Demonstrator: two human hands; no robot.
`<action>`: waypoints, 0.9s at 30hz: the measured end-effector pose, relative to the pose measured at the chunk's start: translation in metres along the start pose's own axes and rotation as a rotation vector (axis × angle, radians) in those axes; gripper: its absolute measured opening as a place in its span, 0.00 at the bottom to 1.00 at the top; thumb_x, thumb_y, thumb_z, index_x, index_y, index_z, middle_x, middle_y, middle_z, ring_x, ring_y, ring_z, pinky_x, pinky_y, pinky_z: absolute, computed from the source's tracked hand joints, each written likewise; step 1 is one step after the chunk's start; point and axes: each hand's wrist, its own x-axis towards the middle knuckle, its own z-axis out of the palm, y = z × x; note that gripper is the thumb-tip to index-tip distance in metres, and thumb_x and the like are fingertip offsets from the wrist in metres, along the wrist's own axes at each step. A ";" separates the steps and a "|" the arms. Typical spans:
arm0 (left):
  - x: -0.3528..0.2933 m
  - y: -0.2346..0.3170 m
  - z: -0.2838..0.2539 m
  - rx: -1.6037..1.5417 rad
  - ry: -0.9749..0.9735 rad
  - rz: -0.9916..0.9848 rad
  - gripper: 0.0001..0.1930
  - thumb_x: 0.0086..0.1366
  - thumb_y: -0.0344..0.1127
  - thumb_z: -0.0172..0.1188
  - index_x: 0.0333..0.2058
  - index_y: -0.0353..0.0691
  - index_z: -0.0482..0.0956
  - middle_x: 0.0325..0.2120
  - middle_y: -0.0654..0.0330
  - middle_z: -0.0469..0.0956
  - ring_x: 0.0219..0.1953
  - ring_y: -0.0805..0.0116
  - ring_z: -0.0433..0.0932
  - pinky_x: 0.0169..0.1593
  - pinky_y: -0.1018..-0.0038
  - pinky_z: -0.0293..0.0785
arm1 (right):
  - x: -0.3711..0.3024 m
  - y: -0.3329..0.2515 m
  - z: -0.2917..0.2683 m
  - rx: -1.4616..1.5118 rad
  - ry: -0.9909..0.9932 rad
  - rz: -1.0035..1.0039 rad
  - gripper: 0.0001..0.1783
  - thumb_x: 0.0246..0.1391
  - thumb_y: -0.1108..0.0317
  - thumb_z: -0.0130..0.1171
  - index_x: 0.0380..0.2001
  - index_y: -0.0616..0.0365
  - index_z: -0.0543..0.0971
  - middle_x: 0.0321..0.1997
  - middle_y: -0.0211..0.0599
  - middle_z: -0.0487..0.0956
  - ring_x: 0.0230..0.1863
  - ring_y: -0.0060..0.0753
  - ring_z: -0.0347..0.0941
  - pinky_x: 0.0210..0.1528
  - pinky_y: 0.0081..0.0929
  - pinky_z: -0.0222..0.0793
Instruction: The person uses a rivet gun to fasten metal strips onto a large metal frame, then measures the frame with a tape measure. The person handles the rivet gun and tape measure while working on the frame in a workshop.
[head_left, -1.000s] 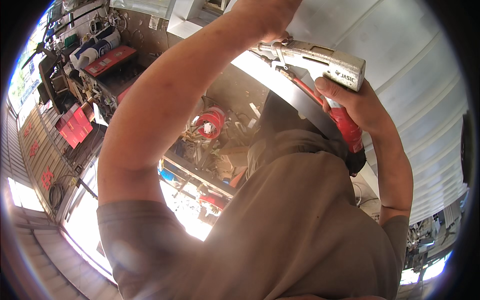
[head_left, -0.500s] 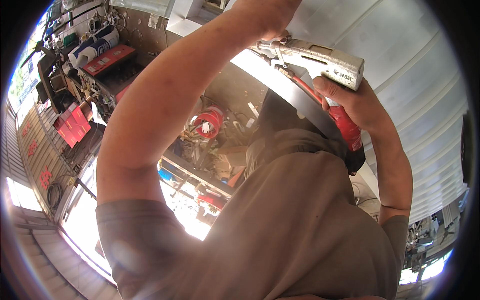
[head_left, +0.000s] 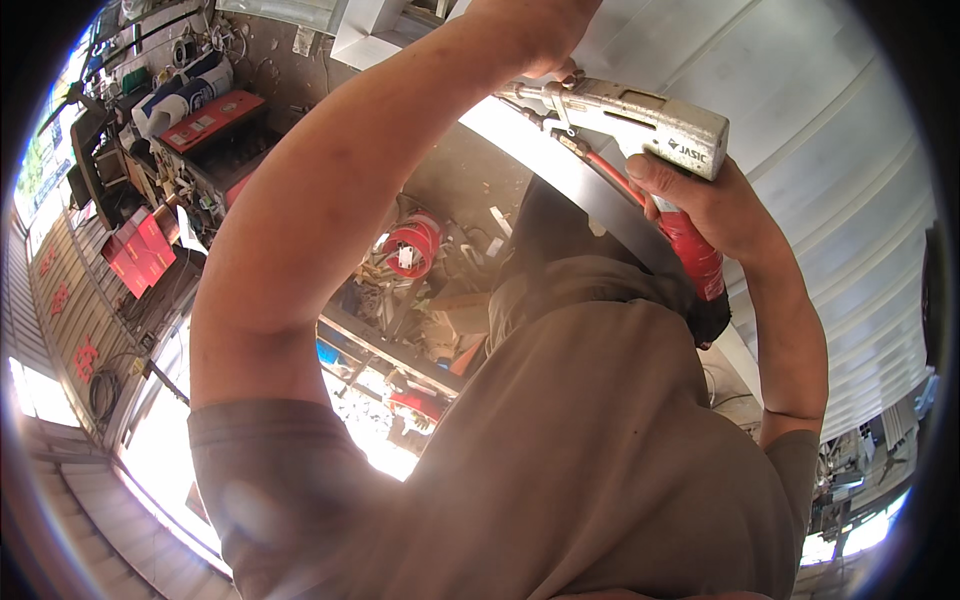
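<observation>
R hand (head_left: pixel 705 200) wrapped round handle of white tool (head_left: pixel 665 128), approx. 2 o'clock; L hand (head_left: pixel 548 38) nr 12, hold can't tell. Poor front support could let it tip.

Through a wide fisheye lens on the head, we look steeply down: the brown shirt (head_left: pixel 570 430) is close below us, the left hand (head_left: pixel 545 40) and right hand (head_left: pixel 708 208) farther off.

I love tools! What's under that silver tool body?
Under the tool body, the right hand grips it; a red section shows below. The part inside the hand is covered.
</observation>
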 end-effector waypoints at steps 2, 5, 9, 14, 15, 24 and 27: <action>0.000 0.001 -0.003 -0.011 -0.011 -0.003 0.62 0.54 0.48 0.78 0.76 0.35 0.43 0.78 0.44 0.37 0.76 0.39 0.54 0.74 0.44 0.56 | -0.002 -0.001 0.001 -0.003 0.003 0.004 0.19 0.62 0.57 0.67 0.46 0.61 0.81 0.28 0.27 0.77 0.28 0.21 0.73 0.31 0.26 0.70; 0.000 0.001 -0.009 -0.039 -0.047 -0.003 0.63 0.54 0.49 0.79 0.76 0.35 0.42 0.78 0.44 0.37 0.76 0.39 0.54 0.74 0.44 0.55 | -0.004 -0.003 0.002 0.006 0.006 -0.016 0.19 0.62 0.57 0.66 0.46 0.61 0.81 0.28 0.27 0.77 0.28 0.21 0.72 0.31 0.26 0.70; -0.003 0.001 -0.012 -0.056 -0.066 0.004 0.63 0.54 0.50 0.78 0.76 0.35 0.42 0.78 0.44 0.36 0.76 0.39 0.53 0.74 0.44 0.55 | -0.006 -0.005 0.002 0.006 -0.012 -0.021 0.19 0.62 0.57 0.66 0.46 0.61 0.81 0.27 0.26 0.76 0.28 0.20 0.72 0.31 0.26 0.69; -0.002 0.002 -0.010 -0.031 -0.053 -0.007 0.64 0.54 0.51 0.78 0.76 0.35 0.41 0.79 0.45 0.35 0.76 0.40 0.52 0.75 0.44 0.54 | -0.007 -0.004 -0.001 -0.014 -0.027 0.003 0.18 0.62 0.57 0.66 0.44 0.61 0.81 0.27 0.26 0.76 0.28 0.21 0.72 0.31 0.26 0.69; -0.001 0.001 -0.011 -0.043 -0.074 -0.002 0.64 0.54 0.51 0.78 0.76 0.34 0.41 0.79 0.45 0.35 0.76 0.40 0.53 0.75 0.44 0.54 | -0.008 -0.003 -0.001 -0.015 -0.025 -0.005 0.17 0.62 0.57 0.66 0.43 0.61 0.81 0.27 0.27 0.76 0.28 0.21 0.72 0.31 0.26 0.69; -0.013 0.006 -0.022 -0.059 -0.077 -0.020 0.61 0.60 0.47 0.74 0.77 0.36 0.37 0.79 0.47 0.32 0.78 0.42 0.45 0.78 0.45 0.44 | -0.013 -0.001 -0.003 -0.026 0.004 0.036 0.17 0.61 0.57 0.67 0.43 0.61 0.80 0.28 0.27 0.77 0.28 0.22 0.73 0.32 0.26 0.70; -0.006 0.004 -0.021 -0.140 -0.086 -0.012 0.66 0.53 0.49 0.80 0.76 0.34 0.39 0.79 0.45 0.34 0.77 0.41 0.50 0.76 0.44 0.52 | -0.015 -0.001 -0.004 -0.029 -0.004 0.025 0.17 0.61 0.58 0.66 0.43 0.61 0.80 0.28 0.28 0.77 0.28 0.22 0.73 0.32 0.27 0.70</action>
